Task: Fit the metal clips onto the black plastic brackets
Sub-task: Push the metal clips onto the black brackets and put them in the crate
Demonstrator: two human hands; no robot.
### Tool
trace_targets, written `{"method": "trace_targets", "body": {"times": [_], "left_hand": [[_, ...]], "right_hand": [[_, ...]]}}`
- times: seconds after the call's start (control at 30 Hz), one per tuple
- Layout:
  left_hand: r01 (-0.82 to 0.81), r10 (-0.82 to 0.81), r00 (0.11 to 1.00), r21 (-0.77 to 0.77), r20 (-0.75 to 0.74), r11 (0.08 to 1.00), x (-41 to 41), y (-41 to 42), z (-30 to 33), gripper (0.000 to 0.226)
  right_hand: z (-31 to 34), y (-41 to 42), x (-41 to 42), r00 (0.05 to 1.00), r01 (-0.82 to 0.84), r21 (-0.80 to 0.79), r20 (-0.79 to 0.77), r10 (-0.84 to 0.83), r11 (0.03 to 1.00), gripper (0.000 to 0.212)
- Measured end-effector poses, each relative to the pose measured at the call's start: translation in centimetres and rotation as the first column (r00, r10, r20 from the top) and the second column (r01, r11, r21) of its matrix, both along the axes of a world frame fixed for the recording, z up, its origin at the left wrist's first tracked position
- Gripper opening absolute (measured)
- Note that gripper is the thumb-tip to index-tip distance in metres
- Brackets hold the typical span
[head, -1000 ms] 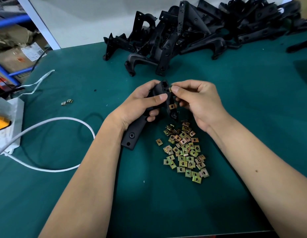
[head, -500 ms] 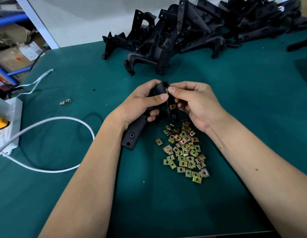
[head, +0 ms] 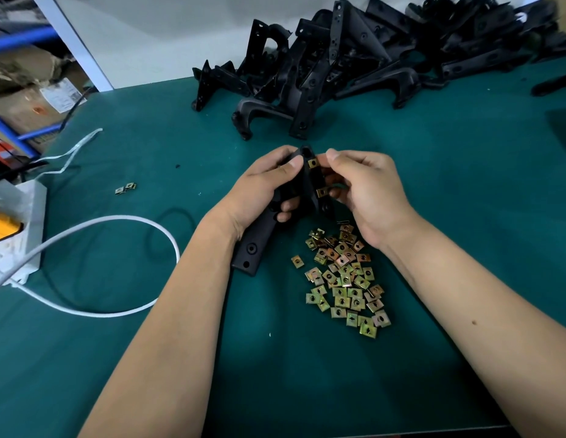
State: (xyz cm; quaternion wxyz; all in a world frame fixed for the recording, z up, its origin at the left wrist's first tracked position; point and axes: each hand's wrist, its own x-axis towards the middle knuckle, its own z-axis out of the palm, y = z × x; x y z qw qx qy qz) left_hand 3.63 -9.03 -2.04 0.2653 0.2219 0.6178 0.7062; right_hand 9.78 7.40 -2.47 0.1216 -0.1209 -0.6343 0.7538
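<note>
My left hand (head: 262,191) grips a black plastic bracket (head: 253,248) around its middle and holds it tilted above the green table. Two metal clips sit on the bracket's upper arm, one near the tip (head: 312,163) and one lower down (head: 322,192). My right hand (head: 367,191) is at the bracket's right side. Its fingers curl behind the arm by the lower clip, and its thumb is just right of the upper clip. A heap of loose brass-coloured clips (head: 345,276) lies on the table below my hands.
A pile of black brackets (head: 354,58) fills the far side of the table. Two stray clips (head: 126,188) lie to the left. A white cable (head: 168,241) loops from a white power strip (head: 19,229) at the left edge. Cardboard boxes stand beyond it.
My right thumb has slid right off the upper clip, which now shows seated on the bracket tip. My left hand and the bracket have hardly moved.
</note>
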Motion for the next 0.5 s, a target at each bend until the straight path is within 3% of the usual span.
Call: {"method": "trace_targets", "body": {"times": [0.5], "left_hand": [[-0.049, 0.045, 0.997, -0.074, -0.062, 0.996, -0.15, 0.36, -0.15, 0.016]], "right_hand": [[-0.50, -0.19, -0.42, 0.998, 0.055, 0.003, 0.042, -0.055, 0.998, 0.020]]}}
